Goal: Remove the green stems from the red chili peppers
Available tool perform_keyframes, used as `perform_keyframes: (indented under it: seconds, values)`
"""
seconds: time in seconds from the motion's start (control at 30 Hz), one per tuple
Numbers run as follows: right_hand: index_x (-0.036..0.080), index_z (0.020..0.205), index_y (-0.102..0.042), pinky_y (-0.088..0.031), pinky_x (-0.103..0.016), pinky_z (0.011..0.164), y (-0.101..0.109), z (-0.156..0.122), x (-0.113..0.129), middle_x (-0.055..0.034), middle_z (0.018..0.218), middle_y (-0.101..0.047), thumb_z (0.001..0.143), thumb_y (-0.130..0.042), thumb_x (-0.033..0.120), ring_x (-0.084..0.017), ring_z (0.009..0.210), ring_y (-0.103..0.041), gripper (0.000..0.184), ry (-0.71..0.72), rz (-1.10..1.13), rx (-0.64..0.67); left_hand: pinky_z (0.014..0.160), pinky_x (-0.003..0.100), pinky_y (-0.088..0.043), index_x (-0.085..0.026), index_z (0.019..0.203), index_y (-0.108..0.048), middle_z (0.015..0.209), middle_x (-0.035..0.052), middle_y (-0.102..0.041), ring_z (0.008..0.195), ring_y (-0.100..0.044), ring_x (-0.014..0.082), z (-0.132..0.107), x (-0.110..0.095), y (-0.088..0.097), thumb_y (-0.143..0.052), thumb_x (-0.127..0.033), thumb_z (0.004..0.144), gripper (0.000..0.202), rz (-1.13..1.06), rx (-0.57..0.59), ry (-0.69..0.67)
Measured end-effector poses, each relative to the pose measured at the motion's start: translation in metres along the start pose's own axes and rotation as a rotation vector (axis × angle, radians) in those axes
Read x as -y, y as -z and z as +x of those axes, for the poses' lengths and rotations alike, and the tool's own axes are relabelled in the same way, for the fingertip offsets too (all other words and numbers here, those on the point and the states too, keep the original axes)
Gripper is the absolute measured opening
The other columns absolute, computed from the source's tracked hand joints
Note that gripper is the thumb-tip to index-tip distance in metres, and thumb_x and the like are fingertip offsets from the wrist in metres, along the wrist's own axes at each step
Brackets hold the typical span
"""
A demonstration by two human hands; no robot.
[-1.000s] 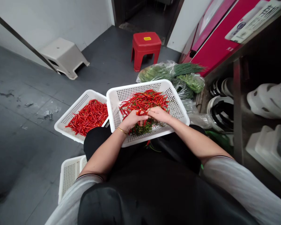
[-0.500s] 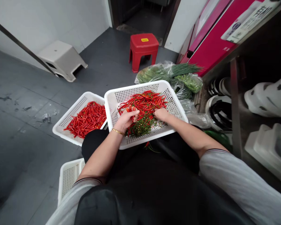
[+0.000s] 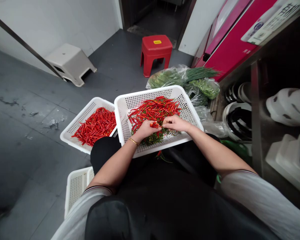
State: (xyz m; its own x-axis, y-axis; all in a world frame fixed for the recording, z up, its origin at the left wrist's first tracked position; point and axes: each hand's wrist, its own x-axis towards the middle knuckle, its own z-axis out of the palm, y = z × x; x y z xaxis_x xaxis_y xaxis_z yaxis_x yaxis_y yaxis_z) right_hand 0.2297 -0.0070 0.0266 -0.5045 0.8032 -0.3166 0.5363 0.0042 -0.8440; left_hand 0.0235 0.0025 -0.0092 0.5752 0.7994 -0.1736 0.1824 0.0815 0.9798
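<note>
A white perforated plastic basket (image 3: 119,125) rests on my lap. In its far part lies a pile of long red chilies (image 3: 155,108), with a heap of green chili stems (image 3: 152,138) on the near side. My left hand (image 3: 144,129), a gold bangle at its wrist, is closed around several red chilies whose ends show at the fingers. My right hand (image 3: 176,123) is in a pinch, its fingertips meeting those of my left hand above the stems. What lies between the right fingertips is too small to make out; it seems to be at a chili's stem end.
A second white basket (image 3: 76,128) of red chilies stands at the left, another basket (image 3: 76,186) below it. Bagged green vegetables (image 3: 170,78) lie beyond my basket. A red stool (image 3: 157,50) and a grey stool (image 3: 67,61) stand farther off. Shelves with containers (image 3: 290,106) line the right.
My right hand has lifted from the chilies and come left to meet my left hand. My left hand has moved slightly right and nearer. The view has shifted slightly.
</note>
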Motion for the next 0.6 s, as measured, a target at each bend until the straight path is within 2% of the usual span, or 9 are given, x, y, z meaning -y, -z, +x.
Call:
perform_keyframes:
  seconds: [0.13, 0.2, 0.27, 0.33, 0.4, 0.43, 0.5, 0.53, 0.6]
  values:
    - [0.018, 0.069, -0.052, -0.036, -0.021, 0.048, -0.006, 0.001, 0.002, 0.0065, 0.054, -0.051, 0.084, -0.057, 0.047, -0.008, 0.046, -0.047, 0.033, -0.021, 0.053, 0.063, 0.059, 0.023, -0.038, -0.014, 0.065, -0.065, 0.061, -0.0015, -0.058, 0.057, -0.047, 0.0103, -0.005, -0.006, 0.006, -0.072, -0.023, 0.067, 0.012, 0.123, 0.025, -0.094]
    - [0.019, 0.068, -0.050, -0.034, -0.021, 0.045, -0.016, 0.002, 0.002, 0.0079, 0.049, -0.047, 0.082, -0.060, 0.050, -0.008, 0.042, -0.043, 0.035, -0.023, 0.180, 0.078, 0.061, 0.023, -0.039, -0.015, 0.065, -0.066, 0.064, -0.0005, -0.060, 0.060, -0.050, 0.0109, -0.009, -0.014, 0.007, -0.071, -0.020, 0.068, 0.008, 0.170, 0.046, -0.165]
    - [0.020, 0.069, -0.047, -0.034, -0.021, 0.043, -0.030, 0.001, 0.000, 0.0094, 0.046, -0.043, 0.079, -0.062, 0.055, -0.008, 0.039, -0.040, 0.039, 0.005, 0.428, 0.017, 0.063, 0.023, -0.040, -0.016, 0.067, -0.067, 0.068, 0.0004, -0.062, 0.063, -0.052, 0.0113, -0.013, -0.022, 0.008, -0.071, -0.021, 0.069, 0.006, 0.146, 0.046, -0.215]
    - [0.022, 0.068, -0.042, -0.037, -0.023, 0.043, -0.040, 0.000, -0.005, 0.0097, 0.047, -0.040, 0.077, -0.063, 0.059, -0.008, 0.039, -0.040, 0.044, 0.048, 0.672, -0.125, 0.065, 0.023, -0.041, -0.016, 0.069, -0.067, 0.071, 0.0012, -0.063, 0.065, -0.053, 0.0113, -0.016, -0.027, 0.009, -0.073, -0.023, 0.068, 0.009, 0.055, 0.024, -0.213]
    - [0.022, 0.068, -0.040, -0.040, -0.024, 0.045, -0.037, -0.003, -0.012, 0.0082, 0.050, -0.042, 0.076, -0.061, 0.065, -0.009, 0.043, -0.044, 0.048, 0.042, 0.745, -0.225, 0.061, 0.023, -0.040, -0.016, 0.071, -0.066, 0.071, 0.0011, -0.063, 0.062, -0.051, 0.0098, -0.016, -0.027, 0.011, -0.076, -0.024, 0.065, 0.015, -0.110, 0.007, -0.144]
    - [0.021, 0.068, -0.043, -0.041, -0.025, 0.047, -0.030, -0.005, -0.016, 0.0067, 0.051, -0.045, 0.075, -0.060, 0.067, -0.010, 0.045, -0.046, 0.049, 0.005, 0.680, -0.203, 0.057, 0.022, -0.039, -0.015, 0.072, -0.065, 0.070, 0.0005, -0.062, 0.057, -0.049, 0.0085, -0.015, -0.025, 0.013, -0.076, -0.026, 0.064, 0.018, -0.226, -0.006, -0.097]
    - [0.019, 0.068, -0.053, -0.044, -0.028, 0.053, -0.008, -0.008, -0.026, 0.0024, 0.054, -0.053, 0.074, -0.062, 0.068, -0.012, 0.050, -0.052, 0.050, -0.129, 0.342, -0.048, 0.048, 0.022, -0.034, -0.015, 0.073, -0.062, 0.065, -0.0012, -0.059, 0.048, -0.043, 0.0065, -0.012, -0.020, 0.018, -0.075, -0.030, 0.063, 0.022, -0.493, -0.045, -0.015]
    - [0.018, 0.067, -0.058, -0.045, -0.028, 0.057, 0.003, -0.008, -0.031, 0.0000, 0.057, -0.057, 0.073, -0.065, 0.064, -0.014, 0.054, -0.055, 0.047, -0.208, 0.073, 0.036, 0.045, 0.022, -0.032, -0.015, 0.072, -0.061, 0.062, -0.0017, -0.057, 0.046, -0.043, 0.0067, -0.010, -0.016, 0.022, -0.074, -0.032, 0.062, 0.023, -0.617, -0.063, 0.013]
    - [0.017, 0.074, -0.066, -0.046, -0.031, 0.066, 0.019, -0.003, -0.037, -0.0062, 0.070, -0.066, 0.078, -0.066, 0.053, -0.020, 0.070, -0.063, 0.036, -0.329, -0.485, 0.028, 0.043, 0.022, -0.034, -0.016, 0.073, -0.059, 0.061, -0.0013, -0.056, 0.047, -0.049, 0.0094, -0.006, -0.012, 0.028, -0.071, -0.037, 0.062, 0.026, -0.793, -0.089, 0.049]
